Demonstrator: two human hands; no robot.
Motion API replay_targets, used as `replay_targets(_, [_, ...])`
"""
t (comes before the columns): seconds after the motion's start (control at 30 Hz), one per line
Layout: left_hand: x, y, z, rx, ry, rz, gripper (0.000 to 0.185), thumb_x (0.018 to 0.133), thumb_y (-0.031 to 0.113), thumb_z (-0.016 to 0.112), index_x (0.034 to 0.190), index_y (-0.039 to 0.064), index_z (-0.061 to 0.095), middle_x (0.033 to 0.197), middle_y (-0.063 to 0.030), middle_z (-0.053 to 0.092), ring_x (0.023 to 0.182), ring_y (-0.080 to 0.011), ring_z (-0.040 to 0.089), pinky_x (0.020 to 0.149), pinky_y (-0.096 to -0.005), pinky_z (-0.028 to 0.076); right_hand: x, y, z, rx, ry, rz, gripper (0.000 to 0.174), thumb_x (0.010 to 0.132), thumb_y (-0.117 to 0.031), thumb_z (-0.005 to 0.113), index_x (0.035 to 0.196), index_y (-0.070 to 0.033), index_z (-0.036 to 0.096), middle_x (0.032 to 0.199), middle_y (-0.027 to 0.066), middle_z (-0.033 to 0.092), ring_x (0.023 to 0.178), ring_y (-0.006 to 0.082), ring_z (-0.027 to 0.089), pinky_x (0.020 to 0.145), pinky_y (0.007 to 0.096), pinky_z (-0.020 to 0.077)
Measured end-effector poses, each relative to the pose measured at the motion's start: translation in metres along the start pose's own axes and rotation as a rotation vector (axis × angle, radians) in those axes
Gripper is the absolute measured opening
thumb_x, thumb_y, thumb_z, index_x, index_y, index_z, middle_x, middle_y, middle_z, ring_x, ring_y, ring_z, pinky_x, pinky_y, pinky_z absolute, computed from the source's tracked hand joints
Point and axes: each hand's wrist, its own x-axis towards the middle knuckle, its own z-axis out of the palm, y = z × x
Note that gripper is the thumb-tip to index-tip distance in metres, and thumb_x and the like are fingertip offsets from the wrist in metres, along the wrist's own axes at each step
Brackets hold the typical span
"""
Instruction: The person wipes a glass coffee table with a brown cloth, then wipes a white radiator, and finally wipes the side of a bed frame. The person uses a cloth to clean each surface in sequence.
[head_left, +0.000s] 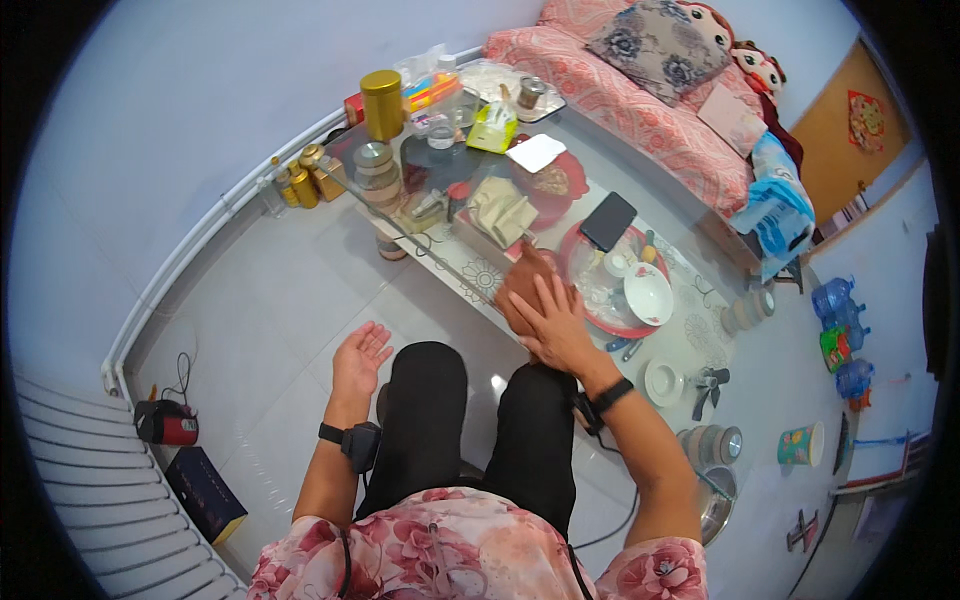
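Observation:
My left hand (362, 356) is empty above the floor, palm turned up, with its fingers loosely apart. On a brown item (525, 289) at the near edge of the glass-topped table (480, 307) rests my right hand (555, 322), fingers spread; whether it grips the item cannot be told. Just beyond lies a small box (484, 244) with a folded beige cloth (501, 210) on top. A red-rimmed round tray (619, 328) sits right of the brown item, bearing a white bowl (649, 294), clear plastic and a black phone (609, 220).
At the table's far end stand a gold canister (382, 105) and a yellow-green packet (493, 127). A white dish (663, 382) lies near the right end. Beyond is a sofa (615, 97). A steel basin (716, 506) and a patterned bin (800, 444) stand at right.

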Motion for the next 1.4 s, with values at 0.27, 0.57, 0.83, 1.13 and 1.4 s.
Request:
replay_targets(0.27, [0.031,0.013,0.09,0.147,-0.265,0.171,0.031,0.1,0.018,0.056,0.125,-0.001,0.059,0.116,-0.0116,0.066,0.108,-0.0244,0.065,0.088,-0.0381,0.052,-0.269,0.063,-0.035,0.074,0.088,0.578,0.068,0.086,-0.036,0.064,0.149,-0.018,0.048,0.16,0.0257,0.027,0.147,0.0449,0.023,0.117,0.061,0.0144])
replay_targets(0.57, [0.08,-0.035,0.194,1.702,-0.366,1.166,0.056,0.099,0.03,0.054,0.145,0.0,0.046,0.156,-0.019,0.039,0.148,-0.0375,0.03,0.119,-0.0551,0.025,-0.294,0.073,-0.022,0.037,-0.072,0.754,0.072,0.095,-0.044,0.054,0.158,-0.016,0.032,0.164,0.0277,0.015,0.15,0.0501,0.012,0.116,0.0666,0.0096])
replay_targets(0.83, [0.07,-0.039,0.195,1.734,-0.353,1.242,0.068,0.097,0.033,0.054,0.151,-0.003,0.034,0.158,-0.0242,0.033,0.148,-0.0411,0.028,0.118,-0.0593,0.02,-0.122,0.099,-0.035,0.074,-0.216,0.11,0.079,0.093,-0.062,0.052,0.156,-0.017,0.037,0.162,0.0327,0.015,0.149,0.0535,0.012,0.115,0.0688,0.0124])
replay_targets(1.13, [0.074,-0.026,0.174,1.082,-0.161,1.156,0.071,0.101,0.025,0.05,0.156,-0.006,0.018,0.161,-0.0293,0.022,0.151,-0.0435,0.017,0.122,-0.0537,0.011,0.126,0.07,-0.011,0.029,-0.098,-0.354,0.07,0.096,-0.055,0.05,0.156,-0.021,0.036,0.16,0.0284,0.025,0.148,0.0488,0.021,0.115,0.0657,0.0165])
replay_targets(1.4, [0.114,-0.013,0.174,0.345,0.043,0.511,0.07,0.107,0.022,0.046,0.156,-0.008,0.006,0.156,-0.0242,0.031,0.142,-0.0276,0.035,0.116,-0.0359,0.029,0.363,-0.028,0.04,0.058,0.098,-0.619,0.068,0.097,-0.051,0.052,0.156,-0.02,0.036,0.158,0.0274,0.03,0.147,0.0478,0.024,0.112,0.0667,0.0222])
